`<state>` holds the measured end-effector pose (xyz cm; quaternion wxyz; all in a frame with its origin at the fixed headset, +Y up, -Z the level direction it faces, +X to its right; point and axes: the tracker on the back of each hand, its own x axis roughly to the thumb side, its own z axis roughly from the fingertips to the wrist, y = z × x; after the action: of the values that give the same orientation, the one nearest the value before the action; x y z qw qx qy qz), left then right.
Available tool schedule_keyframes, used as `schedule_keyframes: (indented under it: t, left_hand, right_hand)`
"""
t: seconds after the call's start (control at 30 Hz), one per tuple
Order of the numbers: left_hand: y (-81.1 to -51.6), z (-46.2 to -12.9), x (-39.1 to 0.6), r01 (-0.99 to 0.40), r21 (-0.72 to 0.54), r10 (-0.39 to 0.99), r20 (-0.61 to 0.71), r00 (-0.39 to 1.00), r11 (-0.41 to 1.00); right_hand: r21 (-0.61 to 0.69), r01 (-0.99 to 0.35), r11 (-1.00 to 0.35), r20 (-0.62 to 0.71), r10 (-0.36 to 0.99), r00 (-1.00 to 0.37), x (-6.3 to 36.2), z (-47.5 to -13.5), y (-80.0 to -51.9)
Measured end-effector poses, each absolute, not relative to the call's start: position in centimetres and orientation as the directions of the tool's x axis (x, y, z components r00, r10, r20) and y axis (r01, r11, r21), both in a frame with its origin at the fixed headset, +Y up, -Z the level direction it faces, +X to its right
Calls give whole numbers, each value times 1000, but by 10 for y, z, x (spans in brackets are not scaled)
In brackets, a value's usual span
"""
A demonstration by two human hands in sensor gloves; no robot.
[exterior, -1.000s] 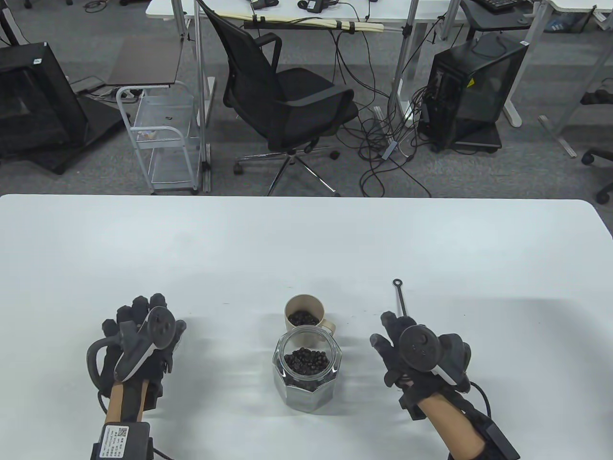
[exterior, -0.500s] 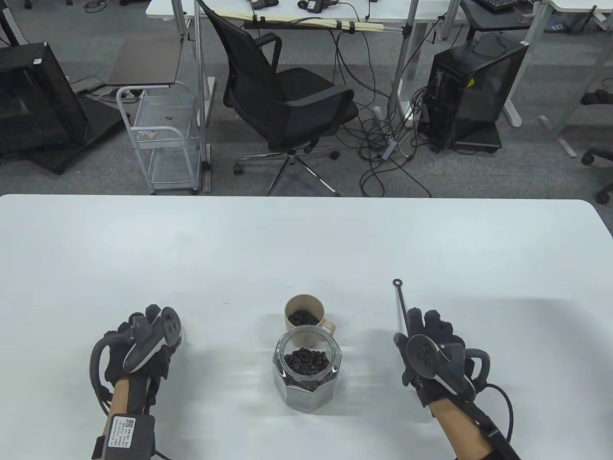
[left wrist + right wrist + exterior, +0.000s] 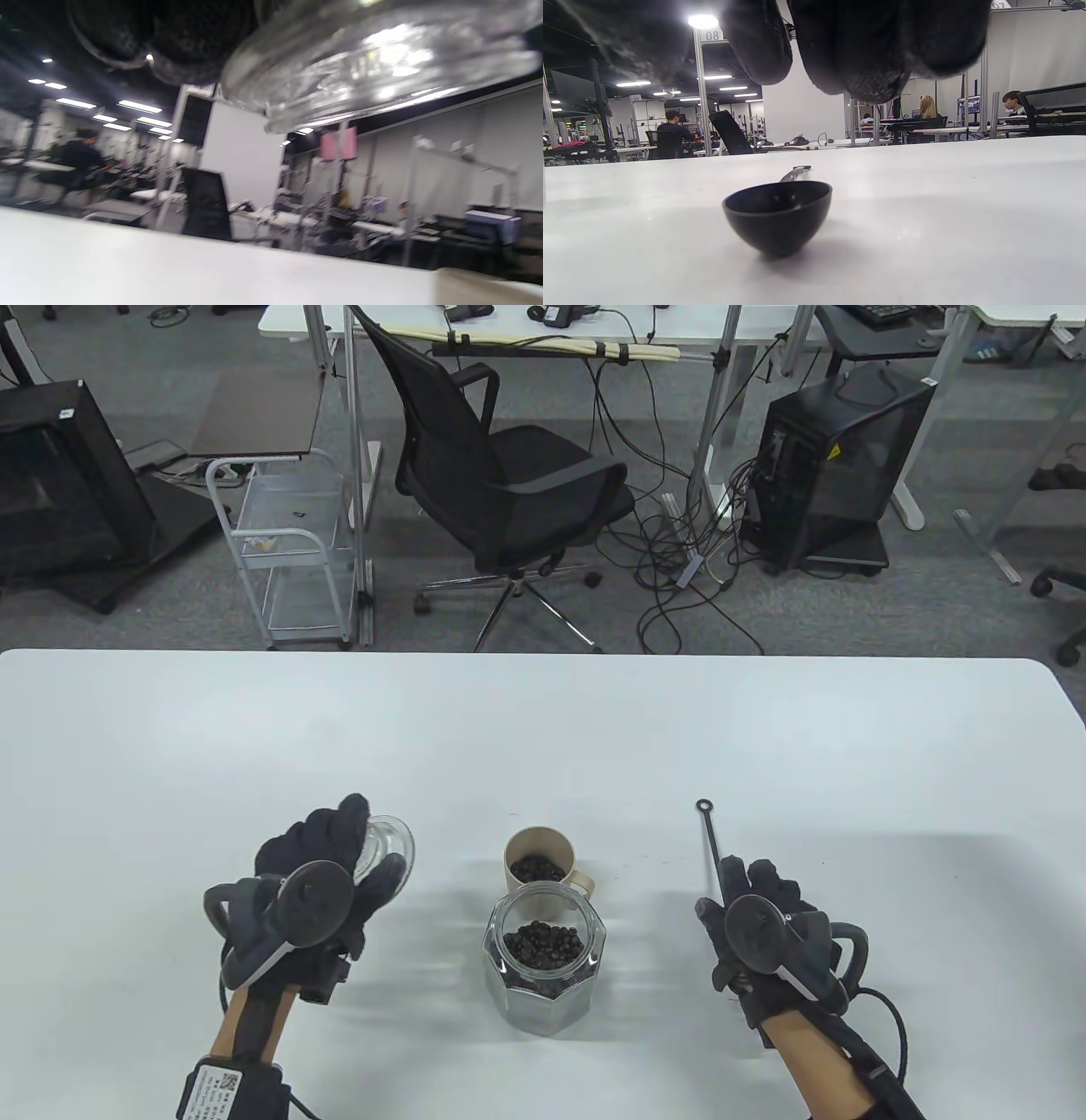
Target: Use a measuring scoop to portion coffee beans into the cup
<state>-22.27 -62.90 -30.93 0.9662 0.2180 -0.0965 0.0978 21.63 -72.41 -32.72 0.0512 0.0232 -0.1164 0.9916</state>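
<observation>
**Stock at the close of portioning**

- Cup [image 3: 535,861]: on the worktop [image 3: 543,729] just behind the jar, touching or nearly so; handle to the right. Holds a layer of beans [image 3: 538,869]. How full, against what is wanted, cannot be told.
- Jar [image 3: 544,971]: clear, faceted, mouth uncovered, near the front edge at centre. Beans [image 3: 543,943] remain inside, roughly half its depth.
- Scoop [image 3: 777,215]: black, resting on the worktop right of the jar, bowl upright and empty in the right wrist view. In the table view only its thin handle [image 3: 709,836] shows, running away from the right hand to a ring end.
- Lid [image 3: 383,850]: glass, lifted off the worktop and tilted, left of the cup.
- Left hand [image 3: 327,874]: grip pinching the lid between fingers and thumb.
- Right hand [image 3: 764,925]: lies over the scoop's bowl end. In the wrist view its fingertips [image 3: 859,63] hang above the bowl without touching it; grip relaxed, holding nothing.

Progress, as a judgement: beans are in the cup and the scoop is set down empty, so the measuring looks done or close to it. Left to do: the lid onto the jar, which the left hand seems placed to carry across.
</observation>
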Motion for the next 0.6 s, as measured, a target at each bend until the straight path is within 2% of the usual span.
schedule_keyframes:
  t: [0.13,0.33,0.6]
  left_hand:
    - [-607,-294,-160,-195,373,44,377,925,907]
    - [-611,-284,-91,-44,362,-144,476,867,931]
    - [-631,-283,-66,64,392,-253,453,855,918]
  right_hand:
    - [-217,-113,-970,60,102,-993,216,-327,-724]
    - [-219,-140,-966,68,128,-989,216,-325,-721]
    - [-212,-149,-966,85,134,-987,213,-323,-721]
